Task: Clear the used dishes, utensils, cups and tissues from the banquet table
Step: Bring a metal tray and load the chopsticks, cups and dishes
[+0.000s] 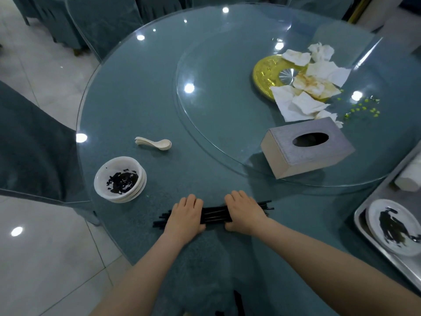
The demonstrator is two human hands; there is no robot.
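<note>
Lying in a loose black bundle at the near edge of the desk (141, 106), the chopsticks (214, 214) run left to right with their ends uneven, and both hands sit on top of them, apparently to gather and square them so they can be lifted as one lot. The left hand (185, 216) covers the left part of the bundle with fingers curved over the far side and thumb tucked at the near side; the right hand (245, 212) does the same just to its right, so each seems to wrap the sticks rather than press them flat, though the fingertips are hidden. A short stretch of chopsticks shows between the two hands, and tips poke out past each wrist. To the left and a little farther off stands a stack of white bowls (120, 179), the top one holding dark scraps, likely nested to carry together; beyond it lie stacked white spoons (155, 143). On the glass turntable (205, 124) to the far right, a grey tissue box (307, 147) sits near its edge, with crumpled used tissues (305, 92) heaped beyond it over a gold plate (266, 76). At the right edge a metal tray (373, 238) holds a soiled white plate (394, 226), probably the collecting point.
</note>
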